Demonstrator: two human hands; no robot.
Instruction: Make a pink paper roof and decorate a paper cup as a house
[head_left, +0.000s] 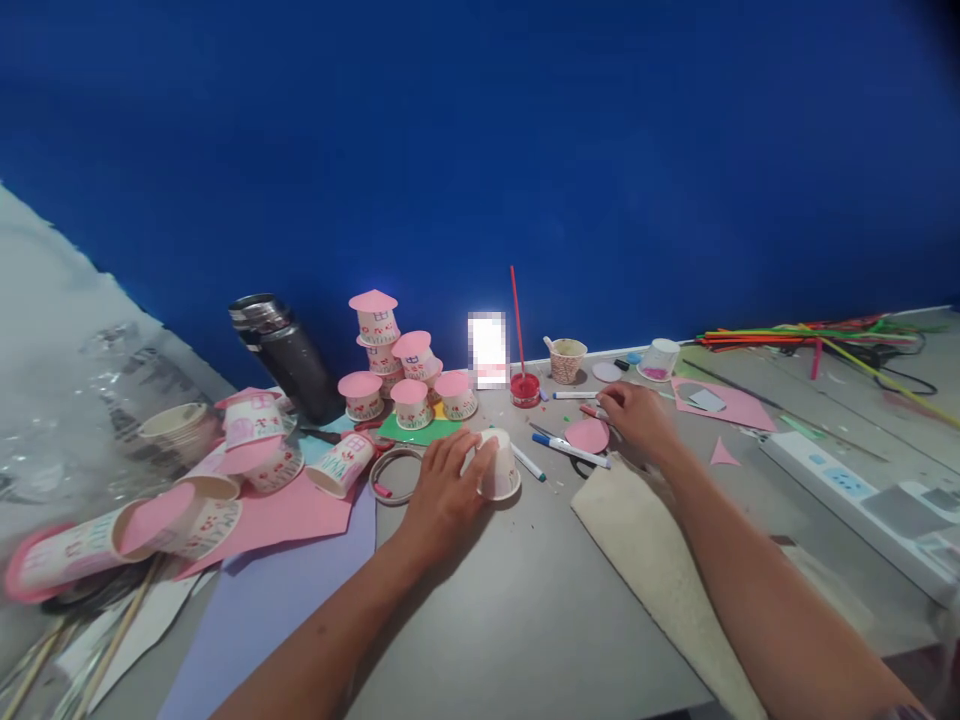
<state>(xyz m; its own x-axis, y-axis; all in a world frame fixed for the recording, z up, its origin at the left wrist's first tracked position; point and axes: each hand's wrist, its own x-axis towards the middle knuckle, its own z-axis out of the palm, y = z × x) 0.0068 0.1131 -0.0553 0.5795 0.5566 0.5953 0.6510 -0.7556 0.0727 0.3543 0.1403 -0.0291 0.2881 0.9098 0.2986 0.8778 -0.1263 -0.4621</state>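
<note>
An upside-down white paper cup (504,468) stands on the table with my left hand (448,485) around its left side, fingers bent against it. Farther right, my right hand (637,420) has its fingertips pinched together at a marker with a reddish end (594,412); the fingers partly cover it. A white marker with a dark blue end (574,395) lies just left of those fingertips. Below them are a pink paper disc (587,436), a blue-capped marker (571,450) and partly hidden scissors (581,466). A teal-capped marker (529,463) lies right of the cup.
Decorated cups with pink paper tops (375,318) stand stacked behind; several more lie at left near a dark thermos (289,355). A tape roll (396,476) sits beside my left hand. At right are a power strip (847,490), pink paper scraps (750,408) and pipe cleaners (780,335).
</note>
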